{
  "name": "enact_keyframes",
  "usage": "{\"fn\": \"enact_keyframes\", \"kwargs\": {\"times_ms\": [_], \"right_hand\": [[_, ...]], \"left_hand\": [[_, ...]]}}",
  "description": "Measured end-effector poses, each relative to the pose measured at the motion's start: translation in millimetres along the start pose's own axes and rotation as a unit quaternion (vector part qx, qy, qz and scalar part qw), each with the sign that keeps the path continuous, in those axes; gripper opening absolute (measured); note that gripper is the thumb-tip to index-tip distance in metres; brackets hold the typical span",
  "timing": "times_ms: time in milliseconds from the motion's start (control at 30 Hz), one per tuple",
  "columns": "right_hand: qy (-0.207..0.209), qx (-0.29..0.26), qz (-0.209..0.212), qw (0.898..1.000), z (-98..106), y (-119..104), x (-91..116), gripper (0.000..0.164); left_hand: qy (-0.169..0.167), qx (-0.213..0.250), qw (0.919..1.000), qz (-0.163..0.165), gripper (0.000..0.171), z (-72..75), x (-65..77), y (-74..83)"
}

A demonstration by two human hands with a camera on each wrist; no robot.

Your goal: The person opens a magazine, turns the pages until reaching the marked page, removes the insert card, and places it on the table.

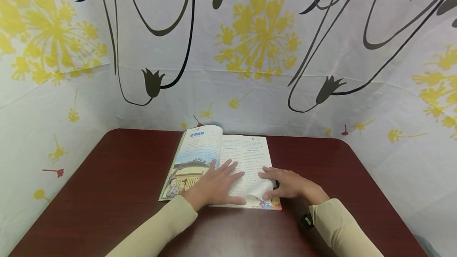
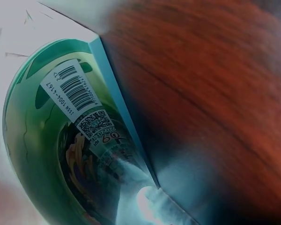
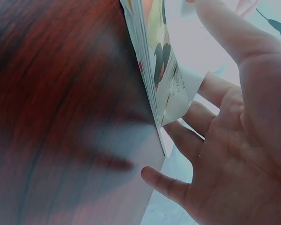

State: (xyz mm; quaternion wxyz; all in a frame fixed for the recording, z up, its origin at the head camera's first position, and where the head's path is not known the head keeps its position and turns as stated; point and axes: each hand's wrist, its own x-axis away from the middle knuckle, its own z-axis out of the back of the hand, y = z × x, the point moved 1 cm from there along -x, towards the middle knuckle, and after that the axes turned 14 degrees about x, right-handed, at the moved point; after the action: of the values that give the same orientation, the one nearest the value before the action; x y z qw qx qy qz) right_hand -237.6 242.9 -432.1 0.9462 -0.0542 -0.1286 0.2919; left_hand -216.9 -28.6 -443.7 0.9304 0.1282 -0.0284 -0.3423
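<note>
An open magazine lies on the table, with a coloured picture on its left page and printed text on the right page. My left hand rests on it near the fold, fingers spread and straight. At the lower right edge my right hand pinches a curled page between thumb and fingers; the page corner hides some fingertips. The little finger stands apart from the paper. In the left wrist view the green cover bends up, showing a barcode label.
The dark red wooden table extends around the magazine. Behind it hangs a white cloth with yellow and dark flower prints. A dark band is at the right wrist, by the pale sleeve.
</note>
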Motion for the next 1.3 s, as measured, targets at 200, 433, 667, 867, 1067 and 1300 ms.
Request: {"fn": "enact_keyframes", "kwargs": {"times_ms": [200, 433, 667, 867, 1067, 1300], "right_hand": [[-0.004, -0.004, -0.007, 1.000, 2, -1, -1, 0.080], [-0.006, -0.007, -0.009, 1.000, 2, 0, -1, 0.079], [-0.006, -0.007, -0.008, 1.000, 3, 0, -1, 0.079], [-0.002, 0.002, -0.009, 1.000, 2, -1, -3, 0.078], [-0.003, -0.006, -0.010, 1.000, 2, -2, -2, 0.078], [0.012, -0.021, 0.003, 1.000, 0, 2, -1, 0.087]], "left_hand": [[-0.004, -0.006, 1.0000, -0.005, 0.090, 0.4, 1.9, 0.3], [-0.006, -0.004, 0.9999, 0.008, 0.088, 4.2, 3.0, -0.6], [-0.007, -0.009, 0.9998, 0.014, 0.085, 7.9, 3.6, -0.2], [-0.007, -0.002, 0.9998, 0.016, 0.082, 8.6, 3.7, -0.9], [0.001, 0.006, 0.9999, 0.013, 0.078, 8.9, 4.2, -2.2], [0.014, 0.017, 0.9997, 0.004, 0.073, 11.5, 4.7, -4.9]]}}
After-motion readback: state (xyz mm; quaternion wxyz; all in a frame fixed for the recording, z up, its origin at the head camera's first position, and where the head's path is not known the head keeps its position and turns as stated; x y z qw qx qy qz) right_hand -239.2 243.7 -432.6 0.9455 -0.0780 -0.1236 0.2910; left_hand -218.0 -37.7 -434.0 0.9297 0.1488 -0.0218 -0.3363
